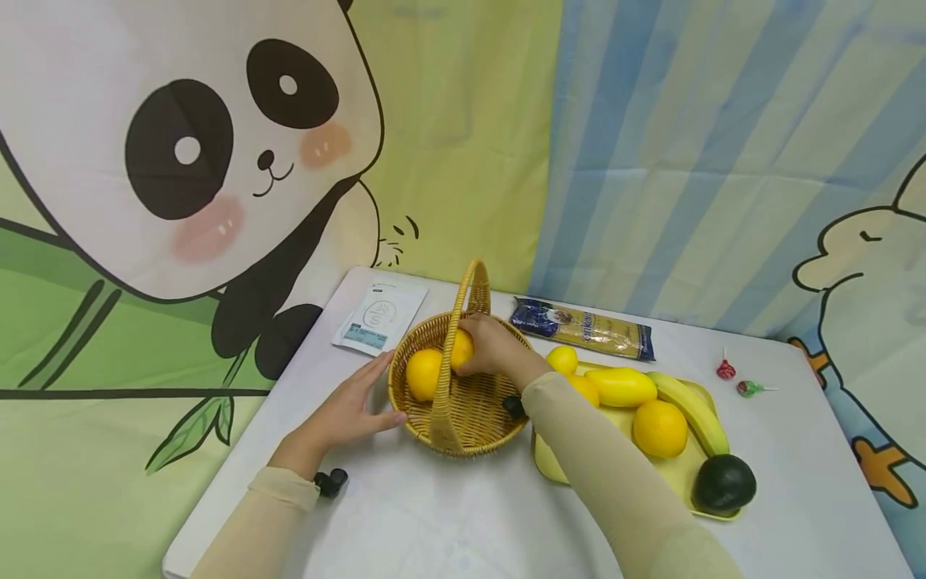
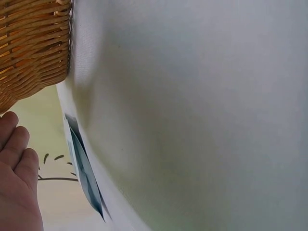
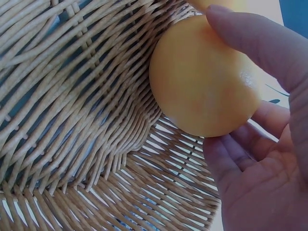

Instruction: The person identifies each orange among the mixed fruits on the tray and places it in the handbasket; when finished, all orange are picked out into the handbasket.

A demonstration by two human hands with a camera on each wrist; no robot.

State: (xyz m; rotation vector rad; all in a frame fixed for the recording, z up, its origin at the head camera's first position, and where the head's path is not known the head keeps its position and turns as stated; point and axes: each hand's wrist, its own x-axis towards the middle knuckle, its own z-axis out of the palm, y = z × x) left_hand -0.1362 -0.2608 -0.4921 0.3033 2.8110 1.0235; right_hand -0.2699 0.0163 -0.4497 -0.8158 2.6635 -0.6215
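Two hands over one white counter [image 1: 463,523], and straight to the round wicker basket [image 1: 475,412], handle [image 1: 444,422] arching up over the middle. Right hand [image 1: 499,347] in under that handle, fingers and thumb curled round an orange [image 1: 461,354], a good grip inside the basket. Second orange [image 1: 423,375] just beside it, by the left wall. Out at the basket's left flank, left hand [image 1: 350,412], nearly straight-fingered, thumb apart, grasping nothing, fingertips up at the weave.

Smooth and pale, that counter, round-cornered, running back to a printed fabric backdrop [image 1: 427,104]. To the left, a giant cartoon panda [image 1: 239,137], pink-cheeked, with bamboo leaves [image 1: 191,434] low down. Centre, a yellow panel [image 1: 506,177]; then blue stripes [image 1: 723,121], lightly creased, across to an orange-footed white cartoon bird [image 1: 882,322] at the far right.

Along the back edge, a white pouch [image 1: 387,314] and a blue-and-gold pasta packet [image 1: 582,328], both lying flat. Right of the basket, a yellow tray [image 1: 676,474], crossed by a cream sleeve [image 1: 608,466]: lemon [image 1: 562,359], yellow mango-shaped fruit [image 1: 622,387], banana [image 1: 696,410], third orange [image 1: 660,429], dark avocado [image 1: 723,484] at the near right corner. Beyond, on the counter, a red lollipop [image 1: 726,369] near a green lollipop [image 1: 747,389].
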